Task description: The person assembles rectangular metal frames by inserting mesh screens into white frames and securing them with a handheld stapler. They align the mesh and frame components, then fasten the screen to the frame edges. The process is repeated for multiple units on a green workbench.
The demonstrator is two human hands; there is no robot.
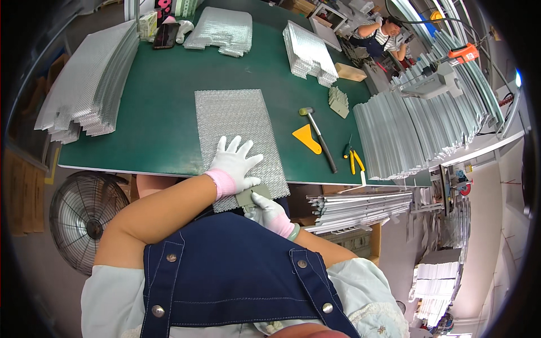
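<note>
The silvery mesh sheet (239, 138) lying flat at the near edge of the green tabletop (158, 124) looks light, thin and springy, so the left hand (235, 163) presses it down open-palmed while the right hand (269, 211) pinches a small grey block (252, 197) at its near overhanging edge.

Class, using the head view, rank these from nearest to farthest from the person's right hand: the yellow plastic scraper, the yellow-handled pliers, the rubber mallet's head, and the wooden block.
From the right hand:
1. Yellow plastic scraper, just up-right on the green mat.
2. Yellow-handled pliers, farther right near the table's front edge.
3. Rubber mallet's head, above the scraper.
4. Wooden block, far up-right beside a mesh stack.
</note>
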